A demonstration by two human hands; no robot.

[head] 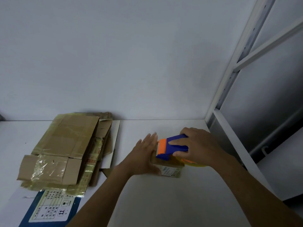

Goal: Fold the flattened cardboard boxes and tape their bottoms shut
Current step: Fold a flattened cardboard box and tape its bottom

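- Cardboard box (pixel 171 172), small and brown, sits on the white table (pixel 164 203) right of centre, partly hidden under both hands. A pale printed label is on the side facing the person.
- What shows of the box suggests its long axis runs away from the person toward the wall; its far end is covered, so this is not certain.
- Left hand (pixel 146 155) lies flat on the box's left part, fingers straight and close together, pointing toward the wall.
- Right hand (pixel 200 146) grips a blue and orange tape dispenser (pixel 173 145) from above, fingers curled round its blue body.
- Dispenser lies across the top of the box, long axis roughly left to right. Its orange front end points left and just meets the left hand's fingers. Its yellowish tape roll (pixel 196 164) is at the right, under the right wrist.
- Stack of flattened cardboard boxes (pixel 65 145), covered with old glossy tape, lies well apart on the left of the table, its far edge at the wall.
- Blue flattened carton (pixel 49 210) with a printed table sticks out from under the stack's near end.
- Plain white wall (pixel 131 54) backs the table; a white metal rack frame (pixel 237 63) stands at the right.
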